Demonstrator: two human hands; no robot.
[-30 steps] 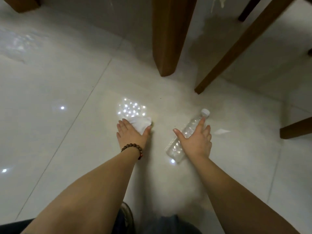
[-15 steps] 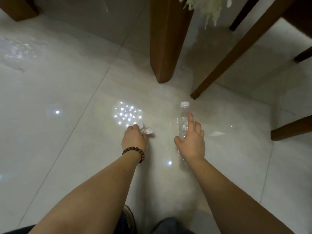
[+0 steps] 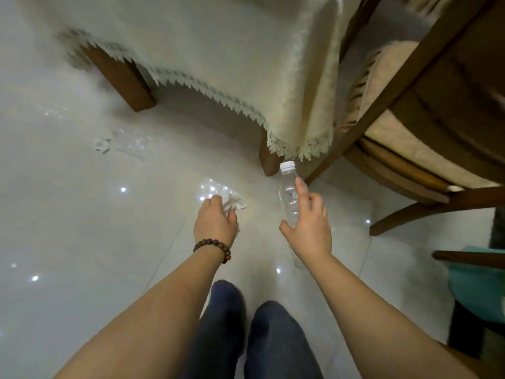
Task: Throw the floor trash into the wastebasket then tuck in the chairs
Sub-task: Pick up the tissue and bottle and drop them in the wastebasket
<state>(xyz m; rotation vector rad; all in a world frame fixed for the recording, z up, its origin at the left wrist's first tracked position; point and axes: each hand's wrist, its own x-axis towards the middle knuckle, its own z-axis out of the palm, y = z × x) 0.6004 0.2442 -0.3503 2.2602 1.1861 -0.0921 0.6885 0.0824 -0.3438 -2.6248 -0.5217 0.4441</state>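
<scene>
One clear plastic bottle [image 3: 289, 196] with a white cap and one crumpled white tissue [image 3: 232, 202] are in view. There is one table draped in a lace-edged tablecloth [image 3: 218, 50], two visible table legs [image 3: 123, 77], one cushioned wooden chair [image 3: 426, 138], and one beaded bracelet [image 3: 213, 246].

The person is wearing a bracelet [image 3: 212, 246] of dark brown round beads, with one reddish bead, on the left wrist. Both forearms are showing bare, without sleeves. Dark blue trousers [image 3: 251, 335] are covering the legs.
</scene>
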